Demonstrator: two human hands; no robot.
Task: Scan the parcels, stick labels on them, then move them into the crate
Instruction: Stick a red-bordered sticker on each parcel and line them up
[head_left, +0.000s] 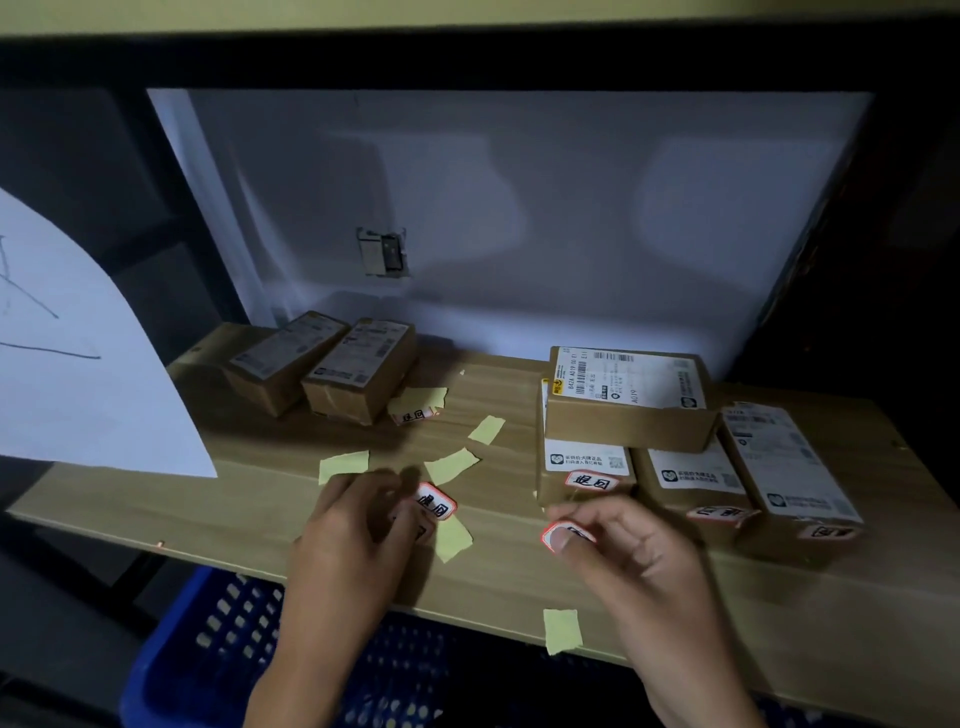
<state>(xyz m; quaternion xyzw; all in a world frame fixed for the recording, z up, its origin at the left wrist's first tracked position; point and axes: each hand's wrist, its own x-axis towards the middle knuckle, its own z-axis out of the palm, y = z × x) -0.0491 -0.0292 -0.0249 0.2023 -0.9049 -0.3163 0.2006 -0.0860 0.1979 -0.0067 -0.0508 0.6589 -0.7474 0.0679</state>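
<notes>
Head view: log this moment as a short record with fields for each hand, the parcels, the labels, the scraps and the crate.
left hand: pinches a red-bordered label over the wooden table
right hand: pinches a second red-bordered label
right parcel group: four boxes, one stacked on top; the three lower ones carry red-bordered labels on their near ends
left parcels: two boxes side by side at the back
yellow backing scraps: scattered on the table
blue crate: below the table's near edge

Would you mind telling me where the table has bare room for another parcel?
Bare wood lies along the near edge of the table, right of the right hand. Crowded: yellow scraps mid-table, labelled parcels at right.
</notes>
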